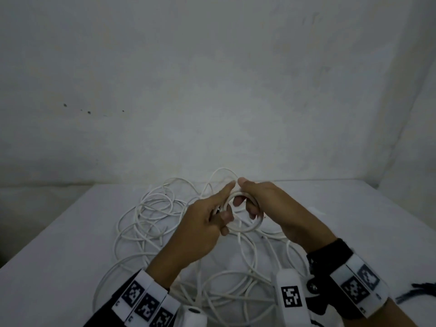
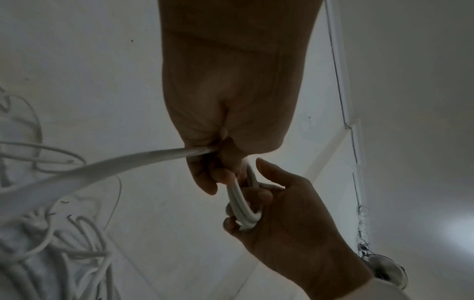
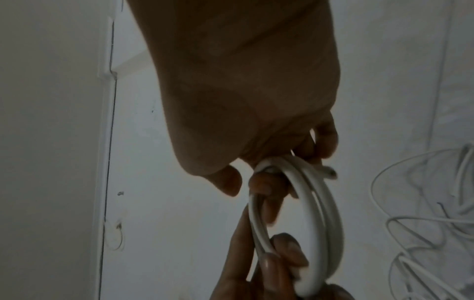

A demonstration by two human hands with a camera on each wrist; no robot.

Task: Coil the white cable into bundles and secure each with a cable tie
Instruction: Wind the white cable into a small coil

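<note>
A small round coil [image 1: 245, 217] of smooth white cable is held above the table [image 1: 354, 220] between both hands: the left hand [image 1: 203, 230] pinches its near-left arc with thumb and curled fingers, and the right hand [image 1: 271, 208] curls its fingers through the ring from the far-right side. The remaining cable [image 1: 151, 215] sprawls in loose, thin loops over the white, matte tabletop below and to the left. The dim wrist views suggest about three turns in the coil, though the count is uncertain.
</note>
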